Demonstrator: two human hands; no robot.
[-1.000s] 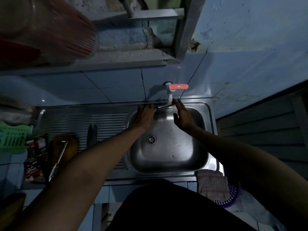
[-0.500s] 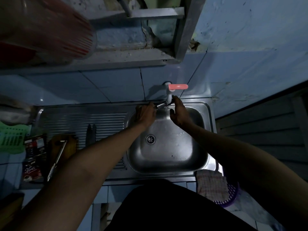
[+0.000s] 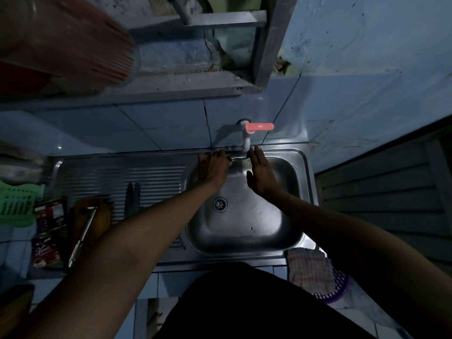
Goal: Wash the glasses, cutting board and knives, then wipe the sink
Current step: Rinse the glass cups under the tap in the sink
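Far left I see a green basket (image 3: pixel 14 204) cut off by the frame edge, then some dark packets (image 3: pixel 47 231) whose print I can't read. Beside them the board (image 3: pixel 91 216) lies on the counter with a long metal tool (image 3: pixel 82 237) laid across it; I take that for one of the knives, though the light is too poor to be sure. Two dark handles (image 3: pixel 132 196) rest on the ribbed drainer (image 3: pixel 117 174), probably more knives. I see no glasses on the counter; the blurred red-striped tumbler (image 3: pixel 73 40) at top left may be one, I can't tell.

My left hand (image 3: pixel 213 167) is over the back of the sink (image 3: pixel 297 216), fingers spread and relaxed, holding nothing that I can make out. Between the hands a thin metal piece (image 3: pixel 238 157) runs under the tap (image 3: pixel 247 140); whether either hand touches it is unclear. My right hand (image 3: pixel 261 174) stands edge-up under the spout, fingers straight and together, empty. Water flow is hard to see.

I judge the dishes washed and set aside, and this is the sink step: rinsing the basin, or my hands, by the tap. Next I'd need the checked cloth (image 3: pixel 308 270) at the front right corner, lying on a purple basket (image 3: pixel 336 287), to wipe the basin. My body hides the counter's front edge.
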